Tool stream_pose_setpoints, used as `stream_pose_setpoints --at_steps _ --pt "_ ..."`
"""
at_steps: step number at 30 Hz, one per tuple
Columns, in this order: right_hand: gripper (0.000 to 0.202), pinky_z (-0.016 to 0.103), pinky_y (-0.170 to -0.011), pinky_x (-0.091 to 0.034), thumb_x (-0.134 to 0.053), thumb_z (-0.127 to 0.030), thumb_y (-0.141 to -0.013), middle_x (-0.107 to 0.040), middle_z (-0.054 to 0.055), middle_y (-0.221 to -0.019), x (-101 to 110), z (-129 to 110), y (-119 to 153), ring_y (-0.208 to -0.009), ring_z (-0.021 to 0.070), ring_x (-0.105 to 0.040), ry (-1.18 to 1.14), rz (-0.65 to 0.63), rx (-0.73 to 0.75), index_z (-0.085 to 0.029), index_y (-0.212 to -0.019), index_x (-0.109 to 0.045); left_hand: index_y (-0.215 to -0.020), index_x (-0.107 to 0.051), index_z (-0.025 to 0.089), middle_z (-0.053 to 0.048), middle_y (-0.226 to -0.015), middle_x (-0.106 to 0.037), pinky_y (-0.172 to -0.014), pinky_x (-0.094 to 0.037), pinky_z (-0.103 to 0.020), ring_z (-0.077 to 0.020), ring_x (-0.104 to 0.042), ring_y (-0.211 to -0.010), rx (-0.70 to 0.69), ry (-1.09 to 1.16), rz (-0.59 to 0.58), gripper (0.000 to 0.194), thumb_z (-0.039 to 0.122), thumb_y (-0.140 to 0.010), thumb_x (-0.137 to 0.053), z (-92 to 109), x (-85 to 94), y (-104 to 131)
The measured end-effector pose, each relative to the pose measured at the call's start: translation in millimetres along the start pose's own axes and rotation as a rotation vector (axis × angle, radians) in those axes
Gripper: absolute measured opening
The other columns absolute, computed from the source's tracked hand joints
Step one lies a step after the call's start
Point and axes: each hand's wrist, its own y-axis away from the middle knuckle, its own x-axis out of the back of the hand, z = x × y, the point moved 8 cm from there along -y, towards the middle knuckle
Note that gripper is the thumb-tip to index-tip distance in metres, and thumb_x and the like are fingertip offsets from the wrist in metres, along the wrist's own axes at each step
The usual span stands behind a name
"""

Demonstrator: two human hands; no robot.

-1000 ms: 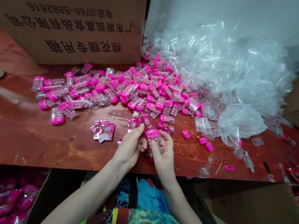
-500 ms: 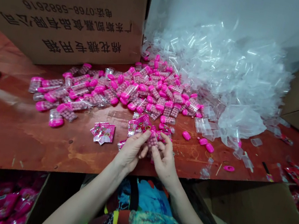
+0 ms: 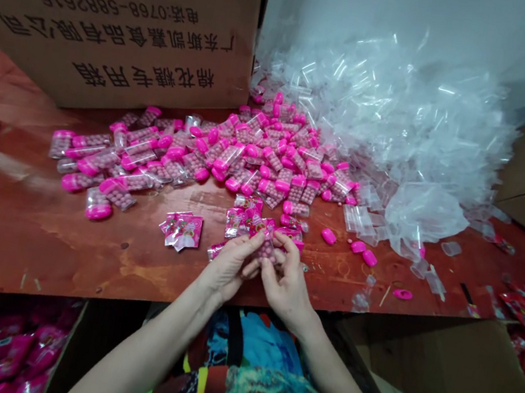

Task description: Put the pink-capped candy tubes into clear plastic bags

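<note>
Close to the table's front edge, my left hand and my right hand meet around one small clear candy bottle filled with pink balls. Both thumbs press on it from the near side, and fingers partly cover it. Pink printed sachets lie just beyond my fingertips, some of them half hidden by the hands. To the left sits a small stack of similar sachets. Behind my hands spreads a big heap of pink-capped candy bottles.
A large cardboard box stands at the back left. Clear plastic sleeves pile up at the back right. Loose pink caps lie right of my hands. Below the table edge, a box holds pink packets; another open carton is at right.
My hands stay together on the bottle, with the fingers shifted slightly around it. Its upper end now sits near the pink sachets. The view has moved slightly.
</note>
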Motion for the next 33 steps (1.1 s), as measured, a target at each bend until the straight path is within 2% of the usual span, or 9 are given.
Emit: stream_pose_setpoints --at_steps 2,5,10,17,20,24,27,30,33 --pt "0.049 0.027 -0.062 -0.052 -0.059 -0.038 -0.094 -0.063 0.000 -0.087 -0.6 2.0 -2.7 -0.068 0.0136 -0.063 -0.050 -0.017 -0.037 -0.031 -0.139 -0.041 -0.069 -0.063 0.015 0.008 -0.043 -0.041 -0.041 -0.020 -0.019 -0.0024 -0.023 -0.036 0.022 -0.036 -0.008 0.039 0.050 -0.077 -0.077 -5.7 -1.0 1.9" --pt "0.050 0.020 -0.042 -0.034 -0.059 -0.043 -0.094 -0.051 -0.009 -0.067 -2.4 12.3 -7.6 -0.041 0.0067 -0.042 -0.264 -0.064 -0.158 -0.031 -0.139 -0.038 -0.065 -0.063 0.014 0.002 -0.046 -0.052 -0.042 -0.021 -0.020 -0.0038 -0.031 -0.036 0.041 -0.143 -0.040 0.044 0.054 -0.081 -0.071 -9.9 -2.3 6.6" --pt "0.043 0.020 -0.046 -0.036 -0.062 -0.045 -0.093 -0.050 -0.009 -0.065 -4.8 24.6 -9.1 -0.043 0.0061 -0.045 -0.318 -0.108 -0.182 -0.027 -0.130 -0.048 -0.065 -0.069 0.012 -0.009 -0.063 -0.067 -0.042 -0.023 -0.022 -0.0049 -0.038 -0.038 0.019 -0.328 -0.147 0.050 0.054 -0.091 -0.058 -8.7 -0.3 12.3" --pt "0.038 0.018 -0.042 -0.036 -0.066 -0.045 -0.090 -0.048 -0.012 -0.056 -5.1 28.3 -6.7 -0.039 0.0063 -0.041 -0.342 -0.027 -0.208 -0.023 -0.118 -0.054 -0.069 -0.065 0.013 -0.007 -0.066 -0.067 -0.038 -0.026 -0.022 -0.0061 -0.045 -0.037 0.038 -0.305 -0.153 0.049 0.056 -0.091 -0.056 -14.0 0.0 15.0" --pt "0.039 0.018 -0.042 -0.036 -0.066 -0.047 -0.089 -0.056 -0.009 -0.059 -5.6 28.9 -6.2 -0.040 0.0062 -0.043 -0.295 -0.044 -0.243 -0.022 -0.117 -0.054 -0.074 -0.060 0.014 -0.005 -0.067 -0.066 -0.036 -0.022 -0.021 -0.0059 -0.045 -0.036 0.018 -0.219 -0.067 0.047 0.059 -0.091 -0.055 -13.5 7.2 16.7" --pt "0.042 0.017 -0.038 -0.031 -0.067 -0.050 -0.087 -0.059 -0.007 -0.065 -12.9 34.5 -5.1 -0.040 0.0054 -0.041 -0.177 -0.087 -0.256 -0.023 -0.116 -0.052 -0.083 -0.059 0.016 0.005 -0.053 -0.055 -0.037 -0.014 -0.019 -0.0024 -0.034 -0.031 -0.102 -0.156 0.120 0.036 0.050 -0.087 -0.066 -5.1 28.7 20.0" --pt "0.037 0.017 -0.038 -0.033 -0.064 -0.049 -0.088 -0.053 -0.009 -0.066 -16.5 38.6 -4.1 -0.041 0.0065 -0.042 -0.097 -0.068 -0.228 -0.025 -0.113 -0.049 -0.082 -0.058 0.016 0.008 -0.045 -0.048 -0.037 -0.014 -0.019 -0.0032 -0.032 -0.031 -0.114 -0.151 0.141 0.035 0.050 -0.084 -0.069 -6.3 32.2 24.2" --pt "0.032 0.021 -0.041 -0.041 -0.057 -0.049 -0.093 -0.058 -0.004 -0.073 -13.4 34.6 -2.8 -0.046 0.0094 -0.049 0.047 -0.067 -0.175 -0.025 -0.114 -0.050 -0.084 -0.063 0.016 0.009 -0.039 -0.043 -0.036 -0.016 -0.020 -0.0049 -0.028 -0.030 -0.100 -0.237 0.158 0.037 0.053 -0.086 -0.065 -5.7 34.2 33.4" --pt "0.035 0.030 -0.058 -0.054 -0.052 -0.046 -0.097 -0.065 0.008 -0.100 -2.1 10.5 -5.3 -0.073 0.0182 -0.065 0.420 -0.026 0.016 -0.024 -0.124 -0.056 -0.097 -0.071 0.016 0.001 -0.056 -0.063 -0.041 -0.035 -0.021 -0.0091 -0.047 -0.040 -0.256 -0.513 0.299 0.034 0.047 -0.088 -0.063 20.0 51.7 50.5"
